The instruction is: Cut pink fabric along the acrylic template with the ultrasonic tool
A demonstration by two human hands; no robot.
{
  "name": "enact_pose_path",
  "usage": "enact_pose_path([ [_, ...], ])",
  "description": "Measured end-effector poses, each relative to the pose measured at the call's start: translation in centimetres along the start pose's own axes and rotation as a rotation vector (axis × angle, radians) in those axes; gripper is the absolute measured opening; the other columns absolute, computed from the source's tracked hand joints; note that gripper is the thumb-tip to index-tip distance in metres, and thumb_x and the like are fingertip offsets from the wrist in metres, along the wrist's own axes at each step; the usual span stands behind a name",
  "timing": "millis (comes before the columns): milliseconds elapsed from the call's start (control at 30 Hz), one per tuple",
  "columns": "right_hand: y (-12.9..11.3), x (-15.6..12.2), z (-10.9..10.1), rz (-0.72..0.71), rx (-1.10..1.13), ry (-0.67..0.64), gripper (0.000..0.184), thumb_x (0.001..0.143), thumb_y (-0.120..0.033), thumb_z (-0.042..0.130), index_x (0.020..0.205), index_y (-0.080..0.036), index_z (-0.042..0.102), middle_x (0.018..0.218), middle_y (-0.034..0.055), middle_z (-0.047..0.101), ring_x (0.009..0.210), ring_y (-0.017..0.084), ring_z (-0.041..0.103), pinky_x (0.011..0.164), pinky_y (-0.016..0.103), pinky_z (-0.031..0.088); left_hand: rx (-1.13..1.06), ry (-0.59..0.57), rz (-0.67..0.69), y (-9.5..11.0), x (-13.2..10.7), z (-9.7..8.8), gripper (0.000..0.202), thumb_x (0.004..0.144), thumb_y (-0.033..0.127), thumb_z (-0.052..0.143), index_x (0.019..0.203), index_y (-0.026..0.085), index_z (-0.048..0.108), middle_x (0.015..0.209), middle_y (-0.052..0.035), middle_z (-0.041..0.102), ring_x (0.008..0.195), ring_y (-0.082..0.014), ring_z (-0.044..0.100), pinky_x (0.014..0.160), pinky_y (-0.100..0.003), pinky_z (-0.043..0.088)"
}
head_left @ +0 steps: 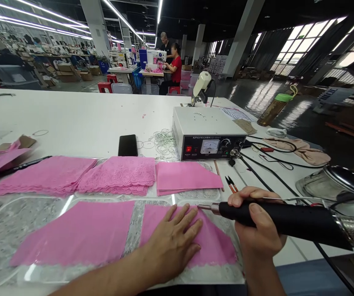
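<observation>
My left hand [177, 238] lies flat with fingers spread on a pink fabric piece [220, 246]. My right hand [258, 226] is wrapped round the black grip of a handheld ultrasonic tool [275, 218]. Its slim metal tip points left and sits at the upper edge of that fabric, close to my left fingertips. I cannot tell whether the tip touches the cloth. To the left, a second pink panel [78, 234] lies flat on a clear plastic template [41, 271]. Behind are a plain pink stack [186, 176], a lace-edged stack [118, 174] and another lace-edged stack [47, 174].
A control box [209, 137] with a dial stands behind the stacks, with black cables [257, 176] running right. Around it are a phone [127, 145], tangled elastic loops [164, 142], thread snips [231, 184], a glass jar [327, 185] and a bottle [277, 107]. Two people work beyond.
</observation>
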State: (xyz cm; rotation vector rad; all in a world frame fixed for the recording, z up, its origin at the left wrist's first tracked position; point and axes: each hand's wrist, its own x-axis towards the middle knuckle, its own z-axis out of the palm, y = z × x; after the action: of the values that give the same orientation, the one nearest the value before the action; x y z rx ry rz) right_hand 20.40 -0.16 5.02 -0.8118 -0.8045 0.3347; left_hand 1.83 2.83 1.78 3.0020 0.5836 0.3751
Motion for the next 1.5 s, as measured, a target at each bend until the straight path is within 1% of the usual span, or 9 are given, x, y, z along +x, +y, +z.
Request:
enact_pose_path([
  [267,0.0,-0.2,-0.1,-0.013,0.009,0.026,0.013,0.072,-0.022,0.060,0.085,-0.020,0.060,0.079,-0.0007,0.057,0.055,0.012,0.055,0.055,0.032,0.049,0.003,-0.029,-0.004,0.0,0.0,0.0,0.046,0.103,0.042,0.036,0.140,0.018,0.049,0.149,-0.0108,0.045,0.135,-0.0324,0.046,0.109,-0.052,0.041],
  [400,0.1,-0.2,-0.2,-0.003,0.010,0.004,0.013,0.073,-0.023,0.060,0.086,-0.020,0.059,0.080,-0.0007,0.057,0.056,0.012,0.055,0.057,0.032,0.048,0.007,-0.022,-0.010,0.0,0.1,0.0,0.046,0.103,0.042,0.036,0.139,0.018,0.049,0.149,-0.0105,0.046,0.135,-0.0323,0.047,0.108,-0.051,0.041],
  [567,0.3,-0.1,0.1,0.011,0.001,-0.015,0.010,0.075,-0.023,0.062,0.083,-0.021,0.057,0.079,-0.0013,0.057,0.059,0.013,0.056,0.059,0.032,0.049,0.011,-0.006,-0.005,-0.1,0.0,0.3,0.045,0.103,0.042,0.038,0.139,0.019,0.050,0.148,-0.0103,0.047,0.135,-0.0318,0.047,0.107,-0.050,0.041],
  [700,0.0,0.1,0.1,0.021,0.016,-0.015,0.012,0.074,-0.023,0.063,0.084,-0.021,0.058,0.078,-0.0016,0.057,0.058,0.012,0.056,0.057,0.031,0.049,0.034,0.017,0.018,-0.4,0.0,0.6,0.045,0.103,0.040,0.036,0.140,0.017,0.049,0.148,-0.0108,0.047,0.135,-0.0316,0.047,0.106,-0.051,0.042],
  [800,-1.1,0.2,-0.9,0.023,0.030,0.028,0.012,0.072,-0.024,0.062,0.083,-0.020,0.059,0.078,-0.0013,0.058,0.055,0.011,0.055,0.055,0.030,0.048,0.072,0.012,0.046,-0.5,0.0,0.6,0.044,0.102,0.037,0.041,0.140,0.016,0.048,0.148,-0.0118,0.046,0.134,-0.0322,0.047,0.106,-0.051,0.042],
  [1000,-4.5,-0.4,-4.9,0.041,-0.085,0.129,0.015,0.066,-0.023,0.059,0.080,-0.019,0.063,0.074,0.0004,0.058,0.051,0.011,0.052,0.048,0.029,0.046,0.094,-0.013,0.074,-0.4,0.2,0.5,0.045,0.100,0.034,0.045,0.140,0.014,0.048,0.148,-0.0136,0.047,0.134,-0.0339,0.047,0.105,-0.052,0.042],
  [1100,-5.4,-0.6,-6.1,0.058,-0.116,0.150,0.014,0.065,-0.023,0.059,0.078,-0.020,0.064,0.073,0.0006,0.058,0.050,0.012,0.051,0.046,0.029,0.046,0.093,0.007,0.080,-0.5,0.2,0.7,0.045,0.100,0.034,0.046,0.140,0.014,0.048,0.148,-0.0138,0.047,0.134,-0.0344,0.047,0.105,-0.052,0.041],
  [1267,-5.5,-0.7,-6.3,0.052,-0.113,0.166,0.013,0.065,-0.022,0.060,0.077,-0.021,0.065,0.072,0.0006,0.057,0.049,0.011,0.050,0.045,0.030,0.046,0.091,0.024,0.071,-0.6,0.1,0.8,0.044,0.100,0.034,0.045,0.140,0.015,0.048,0.148,-0.0127,0.047,0.135,-0.0337,0.046,0.106,-0.051,0.041],
  [1500,-5.5,-1.1,-6.2,0.060,-0.131,0.109,0.014,0.066,-0.025,0.063,0.079,-0.020,0.063,0.073,0.0012,0.059,0.051,0.013,0.052,0.046,0.031,0.047,0.078,0.025,0.070,-0.6,0.0,0.6,0.046,0.099,0.034,0.047,0.141,0.015,0.047,0.149,-0.0125,0.046,0.134,-0.0338,0.047,0.106,-0.051,0.041],
])
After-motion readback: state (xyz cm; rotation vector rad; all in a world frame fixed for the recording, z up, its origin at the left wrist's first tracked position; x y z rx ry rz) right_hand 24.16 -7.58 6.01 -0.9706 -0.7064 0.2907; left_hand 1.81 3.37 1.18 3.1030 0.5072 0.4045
